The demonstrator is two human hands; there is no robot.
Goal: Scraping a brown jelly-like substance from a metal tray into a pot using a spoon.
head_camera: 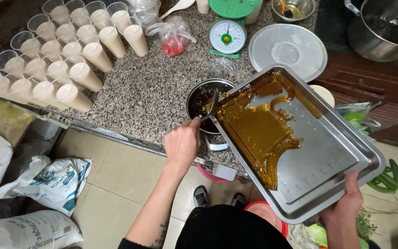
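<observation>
Head view shows the right hand point(346, 203) gripping the tilted steel tray point(328, 184) while the left hand point(182, 143), closed on a spoon point(210, 107), scrapes amber jelly point(254, 131) into the pot point(199, 103); next, I reckon, loosen the remaining sheet.

I read a drinks kitchen: granite counter point(148, 92), rows of filled cups point(61, 60) (milky), kitchen scale point(227, 34).

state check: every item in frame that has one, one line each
tray: tilted, amber jelly partly scraped off
left hand: gripping spoon
right hand: holding tray corner
bowl: holds dark jelly
cups: filled, uncovered
scale: pan empty
lid: off, lying flat
</observation>
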